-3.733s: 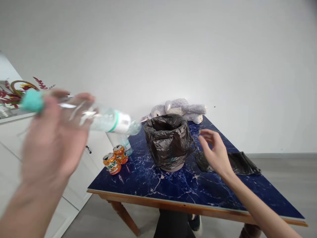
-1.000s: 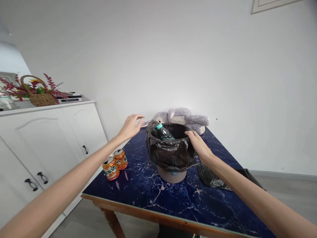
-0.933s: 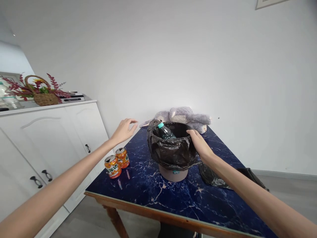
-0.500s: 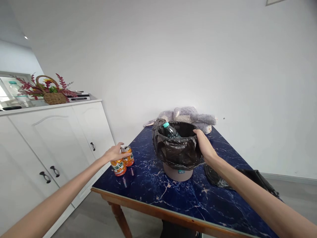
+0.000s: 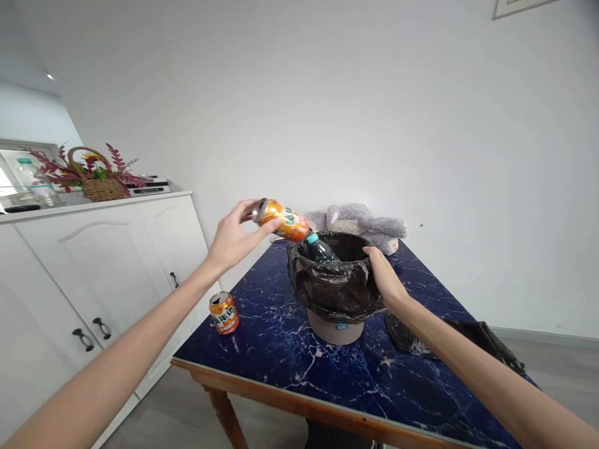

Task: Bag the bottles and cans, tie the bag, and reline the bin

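Note:
My left hand (image 5: 238, 236) grips an orange soda can (image 5: 286, 223), tilted on its side with its top toward the left, just above the left rim of the trash can. The trash can (image 5: 333, 328) is beige and lined with a black trash bag (image 5: 334, 290) folded over its rim. Out of the bag leans a clear plastic bottle (image 5: 322, 249) with a teal cap. My right hand (image 5: 382, 272) is closed on the bag-covered rim at the right side. A second orange soda can (image 5: 224, 313) stands upright on the table's left part.
The blue marble-patterned table (image 5: 281, 349) has a wooden edge. A grey plush toy (image 5: 360, 221) lies at its back against the wall. More black plastic bag (image 5: 486, 340) lies at the right. A white cabinet (image 5: 107, 249) on the left bears a flower basket (image 5: 103, 186).
My left hand has lifted one can off the table and carried it right and up to the trash can's rim, tilting it. My right hand has stayed on the rim.

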`<action>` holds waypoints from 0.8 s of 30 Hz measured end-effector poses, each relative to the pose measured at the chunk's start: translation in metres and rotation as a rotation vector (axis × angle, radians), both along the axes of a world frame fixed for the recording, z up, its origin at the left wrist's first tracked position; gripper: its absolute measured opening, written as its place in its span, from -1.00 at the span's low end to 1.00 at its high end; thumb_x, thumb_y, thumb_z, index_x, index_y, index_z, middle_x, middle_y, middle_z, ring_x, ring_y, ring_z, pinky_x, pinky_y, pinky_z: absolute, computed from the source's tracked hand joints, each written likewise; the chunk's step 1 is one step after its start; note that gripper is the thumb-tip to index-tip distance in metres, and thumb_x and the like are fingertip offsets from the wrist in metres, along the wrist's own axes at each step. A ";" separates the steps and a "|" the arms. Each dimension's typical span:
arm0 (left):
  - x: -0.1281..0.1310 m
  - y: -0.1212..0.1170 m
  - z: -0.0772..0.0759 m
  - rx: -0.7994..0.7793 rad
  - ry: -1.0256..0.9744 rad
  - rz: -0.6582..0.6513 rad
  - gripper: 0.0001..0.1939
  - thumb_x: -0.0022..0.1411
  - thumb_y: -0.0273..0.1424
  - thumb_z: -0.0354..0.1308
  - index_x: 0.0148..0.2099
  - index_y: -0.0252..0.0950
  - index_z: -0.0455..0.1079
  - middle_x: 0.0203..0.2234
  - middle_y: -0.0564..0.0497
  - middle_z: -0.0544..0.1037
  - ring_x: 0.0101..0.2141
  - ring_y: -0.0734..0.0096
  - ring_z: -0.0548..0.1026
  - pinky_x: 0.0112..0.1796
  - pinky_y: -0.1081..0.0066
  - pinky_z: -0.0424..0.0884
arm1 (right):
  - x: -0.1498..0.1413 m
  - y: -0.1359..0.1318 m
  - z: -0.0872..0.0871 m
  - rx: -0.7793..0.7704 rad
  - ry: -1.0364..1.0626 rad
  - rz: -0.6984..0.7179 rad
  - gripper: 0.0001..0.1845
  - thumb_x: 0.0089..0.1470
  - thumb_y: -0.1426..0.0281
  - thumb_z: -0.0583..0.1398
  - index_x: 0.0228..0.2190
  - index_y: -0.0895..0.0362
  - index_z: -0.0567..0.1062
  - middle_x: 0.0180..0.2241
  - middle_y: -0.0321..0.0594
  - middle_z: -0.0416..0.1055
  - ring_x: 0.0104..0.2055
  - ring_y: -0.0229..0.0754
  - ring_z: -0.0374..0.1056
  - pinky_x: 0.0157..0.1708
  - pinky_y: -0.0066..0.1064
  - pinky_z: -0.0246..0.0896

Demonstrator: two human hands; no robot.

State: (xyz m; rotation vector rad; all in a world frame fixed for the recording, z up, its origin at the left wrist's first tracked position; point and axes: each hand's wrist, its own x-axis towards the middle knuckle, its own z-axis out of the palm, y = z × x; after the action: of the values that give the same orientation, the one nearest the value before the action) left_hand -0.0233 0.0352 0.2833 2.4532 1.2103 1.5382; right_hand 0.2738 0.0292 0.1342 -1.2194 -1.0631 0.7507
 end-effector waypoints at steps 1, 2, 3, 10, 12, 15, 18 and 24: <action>0.013 -0.004 0.003 -0.013 0.051 -0.029 -0.34 0.22 0.01 0.41 0.23 -0.21 0.46 0.18 -0.16 0.59 0.15 0.06 0.54 0.20 0.07 0.43 | 0.000 0.000 0.000 0.001 0.001 0.001 -0.45 0.24 0.01 0.03 0.06 0.01 0.54 0.32 -0.18 0.40 0.36 0.14 0.25 0.41 -0.14 0.00; 0.026 -0.006 0.002 -0.026 0.111 -0.041 -0.34 0.19 0.01 0.43 0.22 -0.21 0.48 0.18 -0.16 0.58 0.18 0.04 0.52 0.23 0.03 0.41 | 0.000 0.000 0.000 0.002 0.002 0.003 -0.44 0.24 0.00 0.03 0.06 0.02 0.54 0.33 -0.17 0.40 0.35 0.13 0.25 0.41 -0.14 -0.01; 0.037 -0.006 -0.002 -0.044 0.179 -0.047 -0.34 0.17 0.02 0.44 0.21 -0.20 0.50 0.19 -0.16 0.56 0.21 0.00 0.47 0.26 -0.01 0.37 | 0.000 0.001 -0.001 0.004 0.004 0.005 -0.44 0.24 0.00 0.03 0.06 0.03 0.54 0.33 -0.17 0.40 0.35 0.13 0.25 0.41 -0.15 -0.01; 0.059 0.012 -0.040 -0.202 0.430 -0.103 -0.37 0.26 0.13 0.29 0.20 -0.15 0.53 0.27 -0.17 0.49 0.35 -0.17 0.27 0.33 -0.20 0.19 | 0.001 0.003 -0.002 0.009 0.020 0.003 -0.44 0.20 -0.03 0.08 0.04 0.01 0.56 0.23 -0.20 0.49 0.31 0.13 0.29 0.37 -0.15 0.05; 0.044 0.014 -0.041 -0.176 0.382 -0.081 -0.40 0.37 0.13 0.17 0.21 -0.16 0.51 0.25 -0.18 0.51 0.32 -0.12 0.32 0.32 -0.15 0.21 | 0.001 0.002 -0.001 0.012 0.024 0.003 -0.46 0.19 -0.03 0.08 0.01 0.00 0.56 0.21 -0.20 0.51 0.30 0.13 0.30 0.36 -0.15 0.06; 0.004 0.014 -0.042 -0.176 0.360 0.014 -0.41 0.42 0.13 0.06 0.20 -0.17 0.49 0.22 -0.16 0.54 0.29 -0.07 0.37 0.30 -0.08 0.25 | 0.000 0.001 0.001 0.021 0.032 0.001 -0.48 0.19 -0.01 0.08 -0.02 0.00 0.57 0.20 -0.20 0.51 0.29 0.12 0.31 0.36 -0.18 0.06; -0.049 0.011 -0.052 -0.274 0.455 0.160 -0.33 0.36 0.19 0.06 0.22 -0.19 0.47 0.22 -0.18 0.54 0.29 -0.15 0.38 0.28 -0.09 0.28 | -0.001 0.001 0.001 0.027 0.042 -0.001 -0.48 0.18 -0.01 0.08 -0.02 0.01 0.56 0.19 -0.20 0.52 0.29 0.12 0.31 0.35 -0.18 0.07; -0.140 -0.002 -0.106 -0.669 0.633 0.358 0.07 0.06 0.31 0.24 0.39 -0.35 0.30 0.29 -0.41 0.44 0.26 -0.32 0.43 0.20 -0.01 0.40 | -0.003 0.001 -0.001 0.039 0.042 0.005 -0.46 0.19 -0.03 0.06 0.00 0.00 0.55 0.21 -0.19 0.50 0.30 0.12 0.29 0.37 -0.17 0.03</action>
State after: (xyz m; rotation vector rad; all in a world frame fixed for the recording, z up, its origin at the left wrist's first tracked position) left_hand -0.1635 0.0333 0.1776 2.3443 1.9228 0.2155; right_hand 0.2711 0.0306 0.1333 -1.1630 -1.0417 0.7527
